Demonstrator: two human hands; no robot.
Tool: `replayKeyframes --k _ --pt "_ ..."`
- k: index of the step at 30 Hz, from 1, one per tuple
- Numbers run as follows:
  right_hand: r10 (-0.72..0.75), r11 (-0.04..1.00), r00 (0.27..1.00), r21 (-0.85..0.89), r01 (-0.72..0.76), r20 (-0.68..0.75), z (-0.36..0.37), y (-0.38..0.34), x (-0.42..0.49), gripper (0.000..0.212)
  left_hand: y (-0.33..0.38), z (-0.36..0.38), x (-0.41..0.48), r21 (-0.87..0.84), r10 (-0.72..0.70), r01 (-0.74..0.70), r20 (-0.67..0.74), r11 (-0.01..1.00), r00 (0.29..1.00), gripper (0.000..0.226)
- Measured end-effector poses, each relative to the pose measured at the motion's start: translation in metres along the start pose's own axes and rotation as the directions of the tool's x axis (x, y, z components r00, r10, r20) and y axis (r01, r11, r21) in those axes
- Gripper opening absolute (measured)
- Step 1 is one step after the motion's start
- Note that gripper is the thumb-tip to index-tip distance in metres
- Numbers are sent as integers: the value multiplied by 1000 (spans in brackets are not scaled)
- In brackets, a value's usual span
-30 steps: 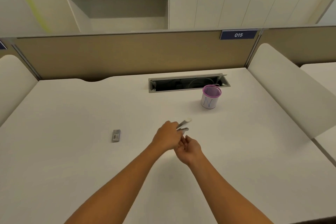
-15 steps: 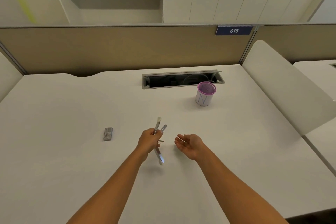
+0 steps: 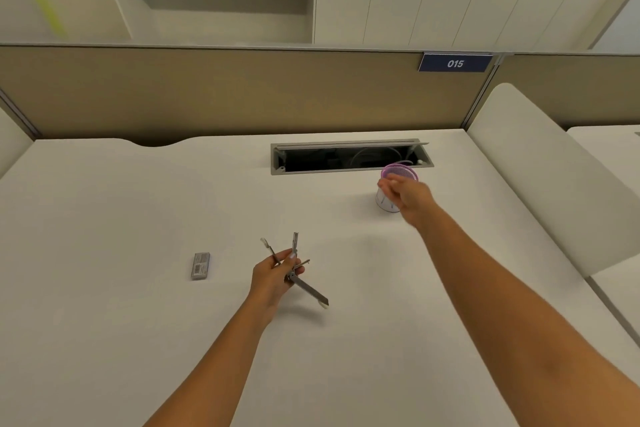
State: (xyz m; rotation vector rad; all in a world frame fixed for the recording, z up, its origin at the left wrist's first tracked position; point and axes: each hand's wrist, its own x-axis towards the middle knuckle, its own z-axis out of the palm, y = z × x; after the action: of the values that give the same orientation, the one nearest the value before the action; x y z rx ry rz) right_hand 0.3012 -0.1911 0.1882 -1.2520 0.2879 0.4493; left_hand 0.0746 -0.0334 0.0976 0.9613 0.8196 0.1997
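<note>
My left hand (image 3: 273, 276) grips a loose bundle of thin grey metal pens (image 3: 308, 289) above the middle of the white desk (image 3: 104, 322); they fan out in different directions. My right hand (image 3: 408, 196) is stretched out to the far right, blurred, with bunched fingertips at the rim of a white cup with a pink mesh rim (image 3: 386, 206). The fingertips seem to pinch one thin pen, which is barely visible. The hand hides much of the cup.
A small grey box with a barcode (image 3: 201, 266) lies on the desk left of my left hand. An open cable slot (image 3: 346, 158) sits behind the cup. A tan divider (image 3: 207, 94) closes the back, and a white side panel (image 3: 540, 177) the right.
My hands, together a second ago, have parted. The right hand has travelled from beside the left hand out to the cup. The left hand stays put with the bundle.
</note>
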Motion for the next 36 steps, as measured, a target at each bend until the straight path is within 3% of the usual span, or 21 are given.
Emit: replayKeyframes --k 3,7,10,14,18,23,28,31,33,36 --pt "-76 933 991 -359 30 -114 5 -21 24 35 3 1 4 -28 5 -5 1 1000 1000 16" --pt "-194 774 972 -629 69 -132 4 -29 55 35 3 2 7 -47 -2 3 12 999 1000 17" --pt "-247 808 949 -581 92 -194 0 -32 70 26 4 3 10 -61 -3 4 20 998 1000 16" --pt "-319 777 935 -607 165 -154 -10 -30 76 43 3 3 12 -76 -1 4 33 997 999 15" --pt "-371 759 917 -617 208 -147 -17 -28 75 42 1 4 15 -92 -9 13 43 996 999 17" --pt "-412 739 909 -606 293 -63 -14 -2 56 24 2 7 19 -129 -19 25 54 991 998 17" --pt "-237 758 951 -574 310 201 -1 60 5 12 -2 13 24 -124 -32 39 59 992 998 15" --pt "-59 658 933 -689 304 355 -2 103 -35 11 -7 14 26 -113 -39 45 55 993 998 9" --pt "45 561 914 -767 311 404 -5 126 -60 25 -11 16 27 -104 -41 45 40 994 998 9" --pt "135 504 912 -820 272 386 -10 152 -88 53 -20 17 29 -105 -59 60 5 993 998 14"
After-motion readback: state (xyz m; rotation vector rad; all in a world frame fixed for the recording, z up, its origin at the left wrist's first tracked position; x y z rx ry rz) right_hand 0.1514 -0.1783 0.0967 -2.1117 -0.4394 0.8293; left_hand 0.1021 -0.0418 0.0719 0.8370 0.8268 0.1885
